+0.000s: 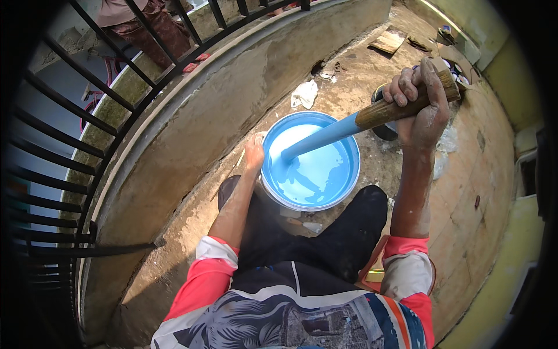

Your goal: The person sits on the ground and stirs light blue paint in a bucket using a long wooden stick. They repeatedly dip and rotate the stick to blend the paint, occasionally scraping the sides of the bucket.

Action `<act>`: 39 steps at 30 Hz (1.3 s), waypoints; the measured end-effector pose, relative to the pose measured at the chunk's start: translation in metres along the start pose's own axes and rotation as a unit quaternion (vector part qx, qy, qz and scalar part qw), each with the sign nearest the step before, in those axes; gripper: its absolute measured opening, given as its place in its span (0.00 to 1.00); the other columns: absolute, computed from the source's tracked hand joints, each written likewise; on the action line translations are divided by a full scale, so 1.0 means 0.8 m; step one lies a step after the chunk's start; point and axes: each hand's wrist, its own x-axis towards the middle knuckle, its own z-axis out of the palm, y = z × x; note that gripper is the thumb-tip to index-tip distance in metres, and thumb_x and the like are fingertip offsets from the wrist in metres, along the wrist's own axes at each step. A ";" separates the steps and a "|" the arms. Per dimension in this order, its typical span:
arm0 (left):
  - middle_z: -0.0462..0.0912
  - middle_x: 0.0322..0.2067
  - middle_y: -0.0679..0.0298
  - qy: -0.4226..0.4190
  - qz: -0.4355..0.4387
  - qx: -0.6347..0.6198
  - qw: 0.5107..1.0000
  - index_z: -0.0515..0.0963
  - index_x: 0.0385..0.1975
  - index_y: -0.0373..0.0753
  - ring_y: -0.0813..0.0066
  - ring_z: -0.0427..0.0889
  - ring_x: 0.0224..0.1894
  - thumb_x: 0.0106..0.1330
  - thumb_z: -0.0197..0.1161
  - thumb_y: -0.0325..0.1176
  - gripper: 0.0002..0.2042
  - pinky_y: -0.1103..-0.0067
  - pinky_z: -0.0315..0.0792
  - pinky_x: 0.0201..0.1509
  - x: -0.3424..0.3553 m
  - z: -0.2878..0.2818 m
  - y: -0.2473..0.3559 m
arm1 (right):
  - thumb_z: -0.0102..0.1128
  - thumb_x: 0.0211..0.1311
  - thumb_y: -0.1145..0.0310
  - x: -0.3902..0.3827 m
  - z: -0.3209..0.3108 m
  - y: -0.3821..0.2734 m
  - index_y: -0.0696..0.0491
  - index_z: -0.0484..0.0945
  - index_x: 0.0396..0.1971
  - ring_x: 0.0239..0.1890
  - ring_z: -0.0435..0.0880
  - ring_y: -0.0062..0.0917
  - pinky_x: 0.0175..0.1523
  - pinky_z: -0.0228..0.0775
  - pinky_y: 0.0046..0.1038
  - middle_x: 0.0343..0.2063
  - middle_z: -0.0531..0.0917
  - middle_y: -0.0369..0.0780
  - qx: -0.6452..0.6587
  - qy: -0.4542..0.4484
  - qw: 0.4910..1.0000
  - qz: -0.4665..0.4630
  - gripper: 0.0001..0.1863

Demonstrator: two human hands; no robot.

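A white bucket (354,174) of light-blue paint (319,174) stands on the floor between my knees. My left hand (254,152) is closed on the bucket's left rim. My right hand (421,104), fingers wrapped round the wooden upper part of a long stick (381,113), holds it slanted above the bucket, with its blue-coated lower end in the paint. A dark container (383,131) is partly hidden behind the stick and my right hand. A small scraper (308,225) lies on the floor just below the bucket.
A curved low wall (151,192) with a black metal railing (64,186) runs along my left; a person (151,35) is behind it. A white rag (303,93) and wood pieces (388,41) lie ahead. A yellow wall (511,244) borders the right.
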 end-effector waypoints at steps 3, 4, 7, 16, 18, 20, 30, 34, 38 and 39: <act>0.86 0.40 0.53 -0.003 -0.003 -0.009 1.000 0.82 0.46 0.33 0.64 0.83 0.44 0.77 0.45 0.34 0.17 0.70 0.73 0.52 0.000 0.004 0.002 | 0.58 0.70 0.68 0.002 0.000 -0.002 0.50 0.71 0.29 0.22 0.66 0.18 0.31 0.63 0.27 0.19 0.66 0.32 -0.031 0.003 0.999 -0.031 0.09; 0.86 0.40 0.53 -0.007 -0.012 -0.025 1.000 0.82 0.47 0.33 0.63 0.83 0.44 0.77 0.45 0.34 0.17 0.70 0.73 0.52 0.001 0.003 -0.003 | 0.58 0.70 0.71 0.002 -0.003 0.010 0.51 0.70 0.28 0.22 0.66 0.17 0.30 0.63 0.25 0.19 0.68 0.32 -0.034 0.013 0.999 -0.034 0.09; 0.86 0.41 0.53 0.002 -0.014 0.005 1.000 0.82 0.47 0.34 0.64 0.83 0.44 0.77 0.45 0.35 0.18 0.70 0.73 0.53 0.003 0.001 -0.012 | 0.59 0.69 0.74 -0.012 -0.030 0.064 0.52 0.70 0.28 0.21 0.67 0.16 0.28 0.63 0.23 0.19 0.69 0.32 -0.118 0.012 0.993 -0.020 0.09; 0.87 0.41 0.53 0.010 -0.115 -0.019 0.993 0.82 0.46 0.33 0.63 0.84 0.44 0.77 0.45 0.35 0.17 0.70 0.74 0.53 -0.013 0.001 0.036 | 0.65 0.65 0.74 -0.108 -0.145 0.218 0.51 0.70 0.25 0.19 0.70 0.15 0.26 0.63 0.22 0.17 0.73 0.32 -0.232 0.061 0.968 0.075 0.12; 0.87 0.41 0.52 0.012 -0.106 -0.017 0.994 0.82 0.46 0.33 0.62 0.84 0.45 0.77 0.46 0.34 0.17 0.69 0.74 0.53 -0.009 -0.001 0.027 | 0.65 0.64 0.74 -0.125 -0.146 0.229 0.50 0.70 0.26 0.19 0.70 0.16 0.26 0.62 0.22 0.18 0.72 0.32 -0.174 0.161 0.967 0.097 0.11; 0.87 0.41 0.51 0.016 -0.081 -0.006 0.997 0.82 0.46 0.33 0.60 0.85 0.45 0.77 0.46 0.34 0.16 0.69 0.74 0.52 -0.006 -0.002 0.015 | 0.64 0.65 0.74 -0.140 -0.158 0.239 0.49 0.71 0.28 0.18 0.68 0.17 0.25 0.62 0.23 0.18 0.71 0.31 -0.134 0.199 0.964 0.115 0.10; 0.86 0.43 0.48 0.020 -0.096 -0.024 0.995 0.82 0.46 0.31 0.55 0.85 0.48 0.76 0.45 0.35 0.18 0.67 0.74 0.55 -0.001 0.002 0.004 | 0.53 0.75 0.58 -0.078 -0.104 0.045 0.46 0.67 0.23 0.21 0.65 0.20 0.35 0.62 0.29 0.18 0.65 0.31 0.019 0.264 0.963 0.050 0.18; 0.87 0.42 0.49 0.021 -0.079 -0.005 0.997 0.83 0.45 0.33 0.56 0.85 0.47 0.75 0.45 0.34 0.17 0.67 0.74 0.54 -0.010 0.000 0.031 | 0.52 0.75 0.58 -0.062 -0.086 -0.011 0.48 0.68 0.23 0.21 0.65 0.20 0.36 0.61 0.29 0.18 0.66 0.32 0.019 0.192 0.981 -0.014 0.18; 0.87 0.41 0.50 0.028 -0.092 -0.010 0.995 0.83 0.44 0.34 0.55 0.85 0.46 0.75 0.46 0.34 0.17 0.67 0.74 0.53 -0.010 0.000 0.030 | 0.50 0.75 0.60 -0.052 -0.081 0.003 0.48 0.67 0.25 0.22 0.65 0.21 0.37 0.61 0.30 0.19 0.66 0.32 -0.028 0.131 0.988 -0.070 0.16; 0.87 0.41 0.50 0.026 -0.106 -0.023 0.994 0.83 0.44 0.35 0.55 0.85 0.46 0.75 0.46 0.34 0.16 0.67 0.74 0.53 -0.009 0.000 0.025 | 0.50 0.75 0.61 -0.050 -0.080 0.016 0.48 0.67 0.26 0.22 0.65 0.21 0.37 0.61 0.30 0.19 0.66 0.33 -0.043 0.119 0.989 -0.075 0.15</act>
